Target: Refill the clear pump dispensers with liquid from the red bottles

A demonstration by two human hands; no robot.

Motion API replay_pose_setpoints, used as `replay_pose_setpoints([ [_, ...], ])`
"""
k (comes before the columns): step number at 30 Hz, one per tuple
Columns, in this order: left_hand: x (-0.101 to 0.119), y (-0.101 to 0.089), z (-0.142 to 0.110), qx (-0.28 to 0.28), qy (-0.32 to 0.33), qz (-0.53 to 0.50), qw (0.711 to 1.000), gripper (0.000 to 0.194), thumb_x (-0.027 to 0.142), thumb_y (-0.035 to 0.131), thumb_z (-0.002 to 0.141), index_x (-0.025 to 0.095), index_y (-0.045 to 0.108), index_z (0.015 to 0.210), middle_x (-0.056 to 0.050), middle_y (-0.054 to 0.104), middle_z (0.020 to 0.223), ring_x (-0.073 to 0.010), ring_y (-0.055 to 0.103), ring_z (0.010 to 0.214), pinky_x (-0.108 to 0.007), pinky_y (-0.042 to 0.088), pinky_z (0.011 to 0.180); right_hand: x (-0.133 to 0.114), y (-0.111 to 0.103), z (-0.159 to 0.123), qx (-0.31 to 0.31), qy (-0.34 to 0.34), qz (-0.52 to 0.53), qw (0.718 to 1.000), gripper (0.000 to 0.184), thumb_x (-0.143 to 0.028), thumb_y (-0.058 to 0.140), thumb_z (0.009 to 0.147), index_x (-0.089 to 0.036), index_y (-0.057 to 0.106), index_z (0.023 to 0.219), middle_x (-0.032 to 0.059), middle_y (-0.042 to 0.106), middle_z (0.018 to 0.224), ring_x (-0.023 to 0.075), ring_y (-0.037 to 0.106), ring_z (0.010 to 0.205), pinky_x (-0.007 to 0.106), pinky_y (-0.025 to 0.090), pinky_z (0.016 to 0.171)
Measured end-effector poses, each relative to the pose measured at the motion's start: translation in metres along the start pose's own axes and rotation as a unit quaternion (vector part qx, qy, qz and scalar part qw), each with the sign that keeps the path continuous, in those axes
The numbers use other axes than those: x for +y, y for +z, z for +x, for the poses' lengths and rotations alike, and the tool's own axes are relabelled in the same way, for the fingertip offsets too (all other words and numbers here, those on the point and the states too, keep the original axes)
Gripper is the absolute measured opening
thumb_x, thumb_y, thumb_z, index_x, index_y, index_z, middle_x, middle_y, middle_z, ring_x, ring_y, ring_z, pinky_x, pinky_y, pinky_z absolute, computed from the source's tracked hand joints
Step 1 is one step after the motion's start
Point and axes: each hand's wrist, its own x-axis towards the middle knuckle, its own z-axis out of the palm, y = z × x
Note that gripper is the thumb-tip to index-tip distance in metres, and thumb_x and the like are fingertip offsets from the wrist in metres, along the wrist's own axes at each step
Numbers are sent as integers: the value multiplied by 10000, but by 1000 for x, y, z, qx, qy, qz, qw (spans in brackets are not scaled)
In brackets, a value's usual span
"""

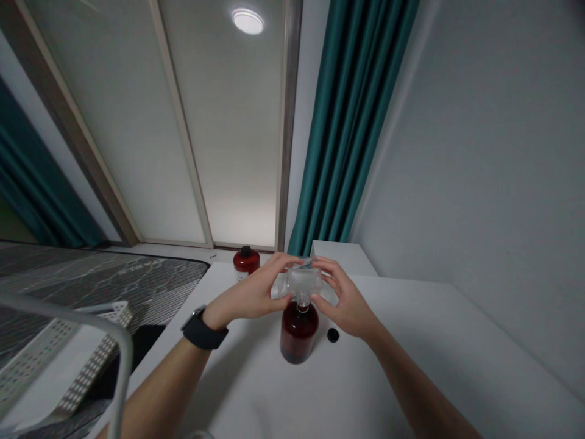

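A dark red-brown bottle stands upright on the white table, uncapped, its neck ringed by a pale opening. Just above that neck, a clear see-through container is held between both hands; whether it is a cup or a small bottle I cannot tell. My left hand, with a black watch on its wrist, grips the container's left side, thumb below and fingers above. On the right side my right hand holds it the same way. A small round black cap lies on the table right of the bottle.
Farther back on the left stands a second red bottle with a black cap. A white perforated basket is below the left side of the table, behind a pale curved bar. A white box-like piece adjoins the far edge.
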Motion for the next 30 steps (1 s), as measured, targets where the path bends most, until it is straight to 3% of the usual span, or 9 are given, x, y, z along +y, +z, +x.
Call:
replay_pose_setpoints([
  [30,7,-2,0,5,-1,8,1000,562,233,642,864,283,399,1367,-86,498,1312,-268,518,1236,-500,444,1088,-4,-1,-1,1,-20,-19,1000,555,-99,618,813,-324,491,1304,69,433,1434,246,387,1409,487,408,1152],
])
